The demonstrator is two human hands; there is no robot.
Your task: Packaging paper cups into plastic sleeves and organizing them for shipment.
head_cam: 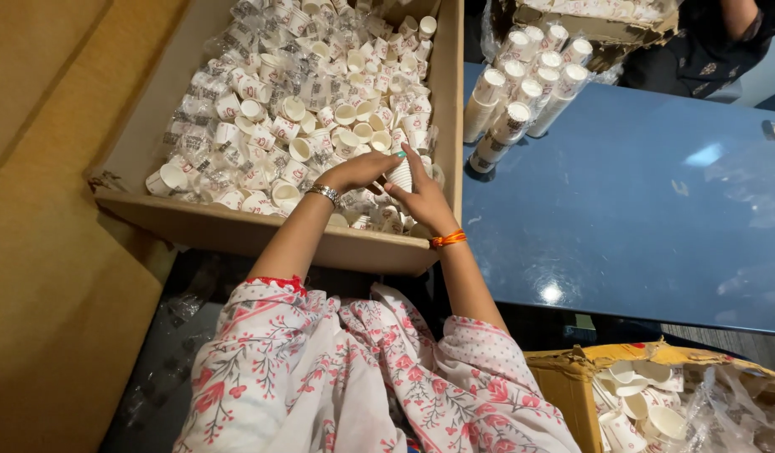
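Note:
A big cardboard box (261, 228) in front of me is full of small white paper cups (303, 117) with printed patterns, mixed with clear plastic wrap. Both my hands are inside its near right corner. My left hand (358, 172), with a metal watch on the wrist, and my right hand (421, 197), with an orange thread on the wrist, together grip a short stack of paper cups (401, 174) held sideways between them.
A glossy blue table (639, 218) lies to the right, with wrapped sleeves of stacked cups (526, 92) at its far left. Another person sits at the far right corner (714, 42). A second, yellowish box of loose cups (647, 398) stands at the lower right.

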